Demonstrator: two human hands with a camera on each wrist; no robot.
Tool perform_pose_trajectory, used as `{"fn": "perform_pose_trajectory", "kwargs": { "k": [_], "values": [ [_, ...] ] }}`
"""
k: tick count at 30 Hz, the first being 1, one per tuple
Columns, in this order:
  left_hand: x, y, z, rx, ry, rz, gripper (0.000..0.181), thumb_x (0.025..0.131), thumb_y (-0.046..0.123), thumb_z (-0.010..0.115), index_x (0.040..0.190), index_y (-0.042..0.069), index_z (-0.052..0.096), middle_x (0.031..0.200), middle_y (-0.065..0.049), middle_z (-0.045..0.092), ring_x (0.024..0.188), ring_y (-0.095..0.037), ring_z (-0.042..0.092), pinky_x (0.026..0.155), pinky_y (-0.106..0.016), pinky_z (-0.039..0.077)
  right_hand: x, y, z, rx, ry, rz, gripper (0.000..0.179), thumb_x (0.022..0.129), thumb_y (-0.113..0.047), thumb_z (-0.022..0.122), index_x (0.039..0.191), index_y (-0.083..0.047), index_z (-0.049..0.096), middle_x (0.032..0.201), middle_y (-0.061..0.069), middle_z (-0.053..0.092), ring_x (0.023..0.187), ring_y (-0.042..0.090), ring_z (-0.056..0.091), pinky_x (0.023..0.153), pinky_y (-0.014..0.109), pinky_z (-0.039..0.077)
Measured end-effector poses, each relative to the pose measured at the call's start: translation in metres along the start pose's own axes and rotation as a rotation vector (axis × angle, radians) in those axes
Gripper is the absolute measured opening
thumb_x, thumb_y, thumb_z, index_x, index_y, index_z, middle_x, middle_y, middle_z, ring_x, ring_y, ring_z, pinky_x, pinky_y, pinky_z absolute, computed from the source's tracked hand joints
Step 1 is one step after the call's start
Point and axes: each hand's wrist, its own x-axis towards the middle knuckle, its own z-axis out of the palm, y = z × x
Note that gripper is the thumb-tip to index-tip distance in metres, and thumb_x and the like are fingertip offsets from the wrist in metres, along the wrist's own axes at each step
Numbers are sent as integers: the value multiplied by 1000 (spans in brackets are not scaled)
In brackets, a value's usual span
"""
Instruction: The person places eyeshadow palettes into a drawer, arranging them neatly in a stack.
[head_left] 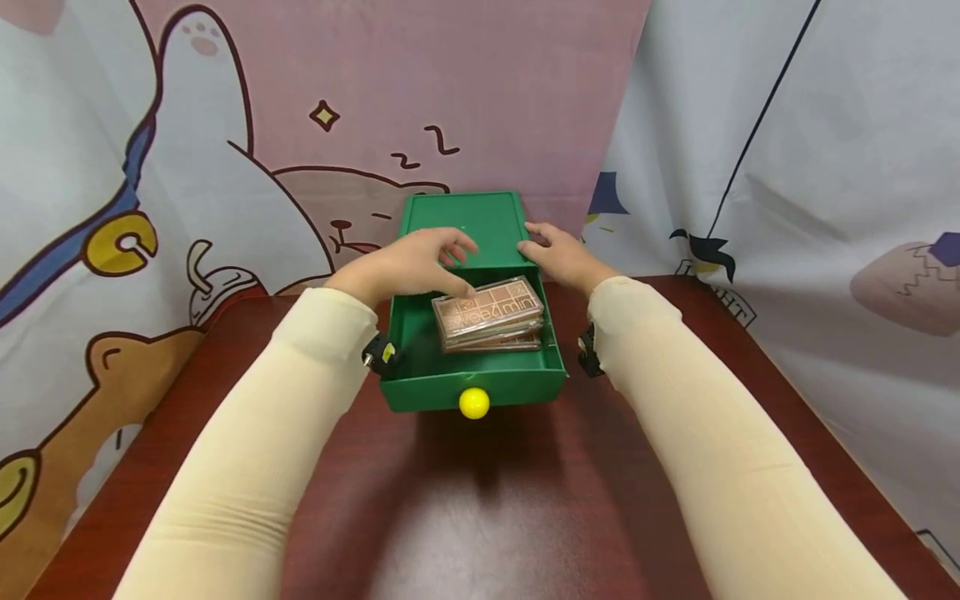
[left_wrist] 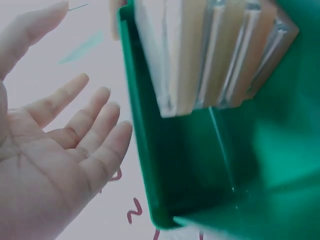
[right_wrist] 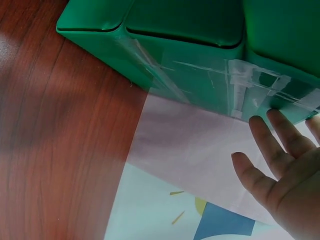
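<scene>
A green box (head_left: 465, 221) with its drawer (head_left: 420, 360) pulled out stands on the table. Inside the drawer lies a slightly skewed stack of flat eyeshadow palettes (head_left: 491, 308) with clear lids; their edges fill the top of the left wrist view. My left hand (head_left: 416, 265) hovers over the drawer with fingers apart, and its palm (left_wrist: 45, 170) holds nothing. At the box's right side is my right hand (head_left: 562, 257), its thumb by the top edge. In the right wrist view, its fingers (right_wrist: 272, 150) are extended beside the taped side wall (right_wrist: 200, 80).
A yellow round knob (head_left: 474, 403) sticks out from the drawer front. Below is a glossy reddish-brown table (head_left: 450, 517). A cartoon-printed cloth (head_left: 525, 92) hangs close behind the box and along both sides.
</scene>
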Motion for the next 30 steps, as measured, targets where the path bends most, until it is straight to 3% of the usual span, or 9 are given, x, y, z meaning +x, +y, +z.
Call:
{"fn": "perform_pose_trajectory", "kwargs": {
  "k": [8, 12, 15, 19, 23, 30],
  "values": [
    [-27, -12, -12, -311, 204, 30, 56, 91, 24, 66, 141, 15, 44, 138, -9, 50, 124, -24, 50, 101, -46, 41, -2, 1, 0, 25, 11, -4, 63, 101, -39, 42, 156, -18, 17, 156, 17, 26, 141, 34, 28, 111, 52, 27],
    [-46, -15, -10, -547, 321, 72, 50, 94, 20, 61, 140, 14, 44, 136, -9, 51, 119, -28, 54, 99, -41, 44, -3, 0, 0, 33, 4, -9, 63, 101, -39, 42, 156, -18, 17, 156, 16, 24, 142, 34, 27, 111, 52, 27],
    [-60, -14, -4, -731, 362, 137, 45, 96, 14, 57, 138, 9, 44, 131, -12, 53, 116, -27, 56, 95, -34, 47, -3, 0, 0, 30, 0, -9, 63, 101, -40, 42, 156, -19, 17, 156, 16, 24, 142, 34, 27, 111, 52, 27],
    [-79, -9, 8, -857, 324, 254, 37, 96, 6, 50, 132, 3, 47, 121, -12, 56, 111, -25, 59, 92, -31, 49, -3, 0, 0, 23, 0, -6, 64, 101, -41, 42, 156, -19, 18, 156, 16, 25, 142, 34, 27, 111, 52, 27],
    [-95, -3, 25, -846, 245, 332, 33, 94, 2, 49, 127, 1, 51, 117, -12, 60, 108, -25, 61, 93, -34, 50, -2, -1, 0, 24, 3, -7, 63, 101, -41, 42, 155, -19, 18, 156, 16, 26, 141, 33, 28, 111, 52, 27],
    [-119, -4, 64, -808, 141, 353, 34, 94, 6, 55, 123, -11, 50, 110, -22, 62, 102, -25, 66, 89, -37, 52, -4, -1, 0, 26, 3, -3, 64, 101, -41, 42, 156, -19, 18, 157, 15, 24, 142, 33, 28, 110, 51, 29]
  ]
}}
